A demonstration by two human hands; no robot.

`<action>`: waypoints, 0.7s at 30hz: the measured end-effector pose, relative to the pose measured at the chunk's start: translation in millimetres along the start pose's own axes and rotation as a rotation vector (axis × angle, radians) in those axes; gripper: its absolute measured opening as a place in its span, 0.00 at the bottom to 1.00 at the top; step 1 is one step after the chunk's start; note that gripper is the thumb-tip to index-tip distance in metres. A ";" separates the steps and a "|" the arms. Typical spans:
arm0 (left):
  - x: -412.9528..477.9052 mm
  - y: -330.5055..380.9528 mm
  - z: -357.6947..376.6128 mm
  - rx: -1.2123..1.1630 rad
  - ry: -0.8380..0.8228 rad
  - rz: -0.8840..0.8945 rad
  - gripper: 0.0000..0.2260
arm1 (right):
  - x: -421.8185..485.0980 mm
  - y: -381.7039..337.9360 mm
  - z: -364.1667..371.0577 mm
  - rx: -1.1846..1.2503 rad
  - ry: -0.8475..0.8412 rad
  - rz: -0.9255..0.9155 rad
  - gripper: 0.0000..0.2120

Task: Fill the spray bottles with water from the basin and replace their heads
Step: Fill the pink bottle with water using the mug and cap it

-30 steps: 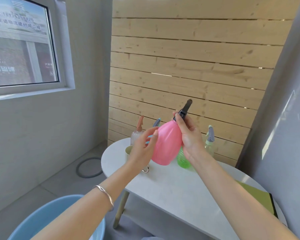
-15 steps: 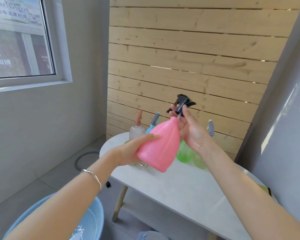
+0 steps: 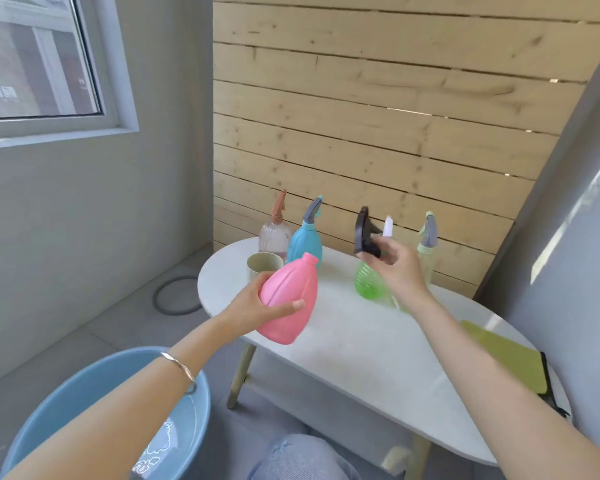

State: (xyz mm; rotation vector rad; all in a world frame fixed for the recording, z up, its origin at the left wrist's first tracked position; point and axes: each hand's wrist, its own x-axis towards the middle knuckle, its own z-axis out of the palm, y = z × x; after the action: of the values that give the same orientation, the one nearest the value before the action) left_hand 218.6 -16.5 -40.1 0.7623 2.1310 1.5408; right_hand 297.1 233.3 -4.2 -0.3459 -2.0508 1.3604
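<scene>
Your left hand [image 3: 253, 308] is gripping the pink bottle [image 3: 291, 296] low round its body, thumb lying across the near face. You are holding it tilted in the air over the left end of the table [image 3: 361, 341], with its open neck pointing up and away. Your right hand [image 3: 400, 271] is pinching the black head [image 3: 364, 233] well to the right of the bottle. I cannot tell whether a dip tube is hanging under it.

The bottle looks ready for filling, and that is where trouble is waiting. You are holding smooth plastic with one hand, so once it is getting wet and heavy in the basin [image 3: 84, 386], near left on the floor, it may be slipping through your fingers.

The cup [image 3: 264, 266] is standing just behind the bottle, and a careless swing down and left could be clipping it.

The head is hovering just above the green bottle [image 3: 369, 284], with more bottles crowding the far edge. Setting the head down blind could be toppling one, or sending the head rolling off the table.
</scene>
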 end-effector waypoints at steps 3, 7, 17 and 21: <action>2.0 -9.7 5.2 -0.049 0.080 -0.004 0.32 | -18.3 58.7 22.2 -0.323 -0.139 0.092 0.13; 2.9 -19.2 7.8 -0.087 0.161 -0.026 0.38 | -36.9 103.8 37.0 -0.476 -0.163 0.176 0.13; 1.4 -42.4 -17.3 -0.079 0.189 -0.057 0.45 | -30.7 115.1 46.7 -0.793 -0.179 0.180 0.29; 0.3 -50.1 -27.2 -0.057 0.213 -0.063 0.43 | -17.8 87.7 73.1 -0.723 -0.195 0.050 0.30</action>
State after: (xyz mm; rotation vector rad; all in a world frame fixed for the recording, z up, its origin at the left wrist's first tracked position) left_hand 192.1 -48.4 -79.2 0.5268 2.2260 1.7070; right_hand 252.5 208.2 -107.8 -0.5867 -2.6687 0.6452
